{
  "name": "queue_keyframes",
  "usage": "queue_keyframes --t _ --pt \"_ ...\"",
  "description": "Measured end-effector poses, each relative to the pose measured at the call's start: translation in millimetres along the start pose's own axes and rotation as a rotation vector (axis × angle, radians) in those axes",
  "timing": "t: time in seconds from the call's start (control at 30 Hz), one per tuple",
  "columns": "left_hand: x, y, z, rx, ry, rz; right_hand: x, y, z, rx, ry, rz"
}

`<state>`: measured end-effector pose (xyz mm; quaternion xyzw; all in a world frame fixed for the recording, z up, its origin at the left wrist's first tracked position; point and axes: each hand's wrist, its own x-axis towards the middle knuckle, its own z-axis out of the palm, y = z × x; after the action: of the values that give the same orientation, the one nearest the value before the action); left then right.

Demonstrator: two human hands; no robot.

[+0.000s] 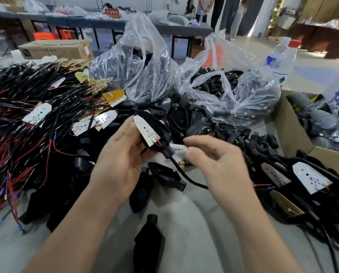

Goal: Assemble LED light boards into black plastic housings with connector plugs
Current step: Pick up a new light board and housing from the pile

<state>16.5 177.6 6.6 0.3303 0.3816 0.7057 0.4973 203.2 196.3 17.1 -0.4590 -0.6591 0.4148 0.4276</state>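
My table (200, 223) carries loose black housings (165, 174). Wired LED boards (37, 113) lie heaped left; two clear bags (143, 75) stand behind.

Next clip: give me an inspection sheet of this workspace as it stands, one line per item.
Surface: grey table, mostly covered with parts.
Job's things: LED board sits in a black housing; loose housings; bag of connector plugs; wired boards heaped at left.
Clutter: water bottle; cardboard box holding grey hose parts.
Hands: left hand holds the housing; right hand blurred beside it, grip unclear.
Cables: red and black leads heaped at left; black cable hangs from the held housing.
Surroundings: more tables and standing people behind.
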Motion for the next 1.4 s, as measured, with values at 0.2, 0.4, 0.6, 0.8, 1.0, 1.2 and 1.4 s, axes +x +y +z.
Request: queue_keyframes --t 0.2,0.4,0.6,0.8,1.0,1.2,1.4 --pt "-3.2 -5.6 3.2 0.072 -0.008 0.015 -4.0 2.4 13.5 0.077 -0.302 0.14" --pt "-2.3 -4.9 -1.7 0.082 0.059 0.028 -4.9 4.8 16.6 0.085 -0.125 0.142" --pt "-6.0 -2.5 -1.1 0.085 0.108 -0.043 -8.3 2.9 23.7 0.045 -0.034 0.183" --pt "-5.4 1.4 -0.2 0.069 0.162 -0.036 -8.6 0.1 20.7 -0.1 0.013 0.184" --pt "-3.5 4.0 -2.4 0.052 0.224 -0.028 -13.7 0.5 29.2 -0.313 0.079 0.091" --pt "-4.5 4.0 -0.9 0.137 0.212 -0.019 -17.5 0.5 36.0 -0.39 0.121 0.106" --pt "-5.1 2.1 5.4 0.172 0.261 0.023 -21.2 -6.1 39.2 -0.492 0.11 0.062"
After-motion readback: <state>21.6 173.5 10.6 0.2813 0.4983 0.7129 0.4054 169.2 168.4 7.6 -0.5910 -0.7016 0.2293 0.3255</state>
